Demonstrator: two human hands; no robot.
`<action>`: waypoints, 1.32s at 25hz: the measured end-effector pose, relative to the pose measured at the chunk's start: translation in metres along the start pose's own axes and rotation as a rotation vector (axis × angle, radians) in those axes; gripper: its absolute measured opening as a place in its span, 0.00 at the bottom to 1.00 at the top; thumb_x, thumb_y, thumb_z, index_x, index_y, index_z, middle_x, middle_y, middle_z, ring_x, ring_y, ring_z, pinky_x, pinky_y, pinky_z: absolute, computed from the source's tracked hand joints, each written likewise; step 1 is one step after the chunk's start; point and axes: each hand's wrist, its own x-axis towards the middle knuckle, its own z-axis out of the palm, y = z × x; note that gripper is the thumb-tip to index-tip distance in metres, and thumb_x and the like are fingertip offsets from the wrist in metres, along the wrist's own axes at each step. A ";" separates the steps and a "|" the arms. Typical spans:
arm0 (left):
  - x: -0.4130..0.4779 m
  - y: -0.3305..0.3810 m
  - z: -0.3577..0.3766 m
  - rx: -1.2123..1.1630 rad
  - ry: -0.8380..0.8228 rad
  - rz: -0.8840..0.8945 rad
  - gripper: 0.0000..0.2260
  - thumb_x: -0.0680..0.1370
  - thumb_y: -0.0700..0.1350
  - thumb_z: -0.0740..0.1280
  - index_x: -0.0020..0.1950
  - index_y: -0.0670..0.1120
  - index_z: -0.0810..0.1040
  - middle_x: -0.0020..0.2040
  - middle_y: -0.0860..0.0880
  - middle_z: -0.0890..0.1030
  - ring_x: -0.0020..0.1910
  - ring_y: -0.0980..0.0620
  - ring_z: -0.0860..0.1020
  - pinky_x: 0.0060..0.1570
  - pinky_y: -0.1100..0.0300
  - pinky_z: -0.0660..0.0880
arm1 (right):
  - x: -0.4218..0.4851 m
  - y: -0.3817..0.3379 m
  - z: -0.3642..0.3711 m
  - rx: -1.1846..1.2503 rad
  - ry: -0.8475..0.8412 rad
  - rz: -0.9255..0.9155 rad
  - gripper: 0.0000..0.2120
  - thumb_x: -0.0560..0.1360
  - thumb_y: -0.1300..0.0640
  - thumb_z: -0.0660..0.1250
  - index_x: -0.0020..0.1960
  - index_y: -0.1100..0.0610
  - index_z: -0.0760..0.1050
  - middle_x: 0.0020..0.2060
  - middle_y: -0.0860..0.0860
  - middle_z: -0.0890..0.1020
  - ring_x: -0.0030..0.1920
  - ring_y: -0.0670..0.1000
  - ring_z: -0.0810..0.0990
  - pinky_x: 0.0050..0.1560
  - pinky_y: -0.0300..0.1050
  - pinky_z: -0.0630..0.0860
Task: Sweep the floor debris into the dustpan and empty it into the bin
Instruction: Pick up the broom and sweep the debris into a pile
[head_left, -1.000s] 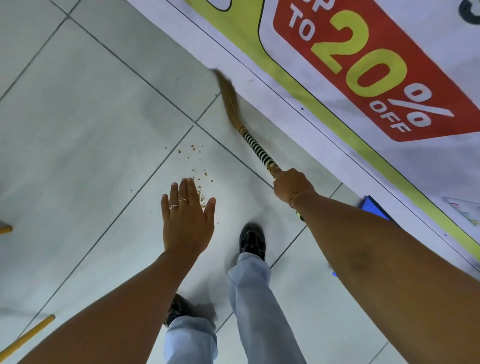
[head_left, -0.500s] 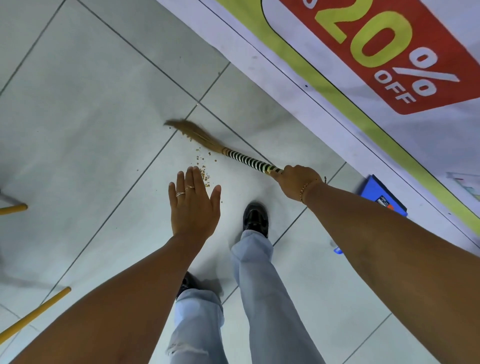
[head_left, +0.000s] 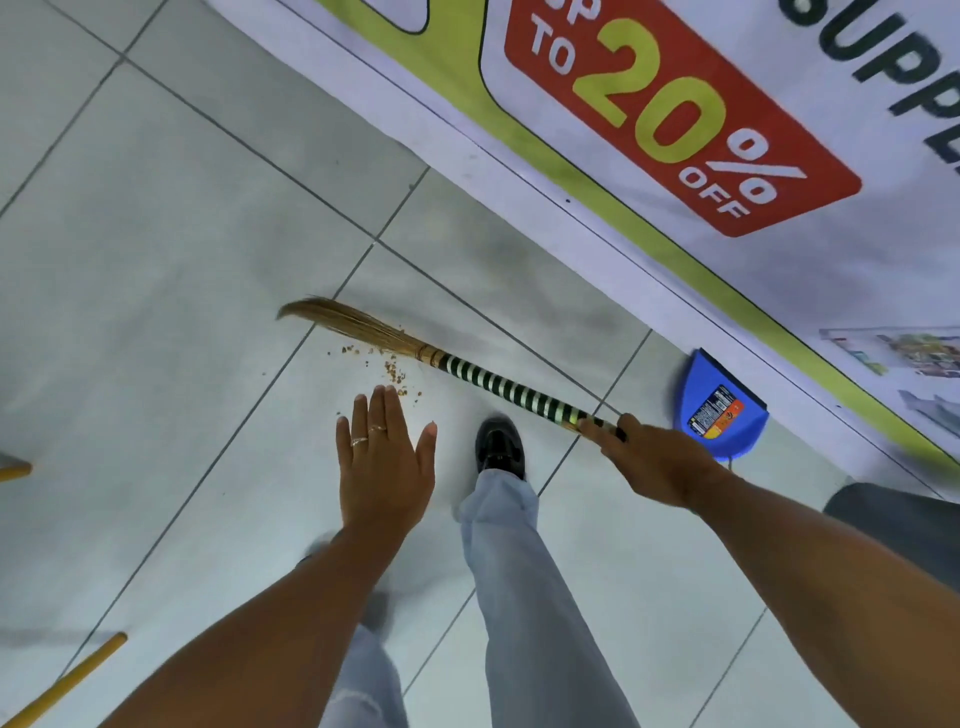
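One view, head camera: sweep stroke in hand, dustpan not yet in play

Right hand (head_left: 657, 467): closed round the striped handle of the broom (head_left: 467, 376), holding it low and nearly flat over the floor tiles (head_left: 156, 234).
Bristles: swung leftward from a second ago, when raised and pointing up toward the banner (head_left: 675, 119); now down beside the debris (head_left: 387, 364).
Debris: small brown crumbs in a loose scatter just under the bristles, ahead of the left hand (head_left: 382, 467).
Left hand: empty, flat, fingers spread wide, hovering above the floor.
Dustpan (head_left: 719, 410): blue, by the banner edge, right of the broom handle, well apart from the crumbs.
Bin: not in view.
Judgement: gathering only; crumbs probably need drawing rightward toward the dustpan.
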 end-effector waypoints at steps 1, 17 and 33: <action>-0.007 -0.009 -0.002 0.003 0.008 0.020 0.31 0.78 0.58 0.46 0.73 0.37 0.56 0.73 0.38 0.63 0.74 0.40 0.58 0.73 0.44 0.53 | -0.008 -0.010 0.003 0.017 0.008 0.024 0.28 0.79 0.51 0.54 0.76 0.44 0.47 0.53 0.55 0.72 0.40 0.58 0.79 0.30 0.47 0.66; -0.088 -0.283 -0.005 0.241 -0.013 0.290 0.28 0.79 0.53 0.55 0.72 0.36 0.58 0.72 0.37 0.65 0.73 0.39 0.61 0.72 0.43 0.56 | 0.080 -0.491 0.000 0.781 -0.091 0.279 0.19 0.79 0.58 0.53 0.70 0.54 0.66 0.57 0.60 0.79 0.55 0.61 0.79 0.52 0.51 0.76; -0.132 -0.292 0.019 0.251 -0.016 0.339 0.27 0.79 0.52 0.57 0.71 0.36 0.59 0.71 0.36 0.66 0.72 0.37 0.61 0.71 0.42 0.57 | 0.063 -0.470 0.041 0.926 0.060 0.566 0.18 0.79 0.59 0.54 0.68 0.59 0.66 0.51 0.59 0.81 0.50 0.60 0.79 0.41 0.46 0.68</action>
